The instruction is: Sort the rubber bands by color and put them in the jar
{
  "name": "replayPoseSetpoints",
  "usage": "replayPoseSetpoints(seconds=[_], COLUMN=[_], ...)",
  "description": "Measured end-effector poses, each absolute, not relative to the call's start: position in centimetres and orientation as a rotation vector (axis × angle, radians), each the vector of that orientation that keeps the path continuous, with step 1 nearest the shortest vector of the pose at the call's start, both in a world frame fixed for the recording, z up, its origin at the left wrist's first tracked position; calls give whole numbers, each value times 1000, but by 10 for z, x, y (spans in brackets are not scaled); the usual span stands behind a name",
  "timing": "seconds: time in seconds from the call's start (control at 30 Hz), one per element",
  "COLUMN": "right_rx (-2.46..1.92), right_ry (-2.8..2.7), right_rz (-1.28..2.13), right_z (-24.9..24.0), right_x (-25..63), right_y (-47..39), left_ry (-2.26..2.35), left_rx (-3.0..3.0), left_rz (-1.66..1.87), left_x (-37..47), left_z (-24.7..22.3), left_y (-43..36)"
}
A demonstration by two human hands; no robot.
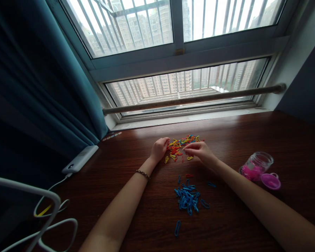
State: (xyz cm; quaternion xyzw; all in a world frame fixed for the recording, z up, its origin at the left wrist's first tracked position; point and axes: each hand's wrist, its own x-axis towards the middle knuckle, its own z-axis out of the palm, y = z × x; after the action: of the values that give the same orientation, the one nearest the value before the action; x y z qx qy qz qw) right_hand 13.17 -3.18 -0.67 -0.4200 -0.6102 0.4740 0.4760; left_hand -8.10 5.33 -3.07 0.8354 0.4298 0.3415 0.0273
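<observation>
A mixed pile of small red, yellow and blue loop-shaped pins (176,144) lies on the wooden table between my hands. My left hand (159,148) is curled closed at the pile's left edge; what its fingers hold, if anything, is hidden. Over the right side of the pile, my right hand (199,151) has thumb and fingers drawn together in a pinch, and I cannot make out anything in it. Nearer to me, between my forearms, is a heap of blue pins (187,198). A few blue pins and one red pin (189,175) lie loose around that heap.
On the right, a clear jar (257,164) with pink pieces inside lies tipped beside a pink lid (271,181). To the left are a white power strip (80,160), white cables (55,196) and a blue curtain (76,87). A rail (194,100) crosses the window behind the table.
</observation>
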Motion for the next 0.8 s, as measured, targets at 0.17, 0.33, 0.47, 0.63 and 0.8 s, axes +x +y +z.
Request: replayPoseSetpoints(seconds=[0.17,0.33,0.47,0.63,0.8], right_rx=[-833,-1199,-1391,-1389,-1389], right_ry=[-2041,-1725,-1567,-1677,-1723], right_rz=[1651,796,235,116,70], right_z=[1,-15,-32,-44,-46], right_x=[123,128,141,146,145], right_y=[-45,-33,-18,-8,-6], left_ry=[1335,1253,1004,535,450], left_rx=[2497,2280,1974,1768,1746], left_rz=[1088,1055,805,-45,-306], left_x=[-80,-76,-62,-41,-35], left_z=[-28,-22,-9,17,25], left_y=[52,48,36,5,-6])
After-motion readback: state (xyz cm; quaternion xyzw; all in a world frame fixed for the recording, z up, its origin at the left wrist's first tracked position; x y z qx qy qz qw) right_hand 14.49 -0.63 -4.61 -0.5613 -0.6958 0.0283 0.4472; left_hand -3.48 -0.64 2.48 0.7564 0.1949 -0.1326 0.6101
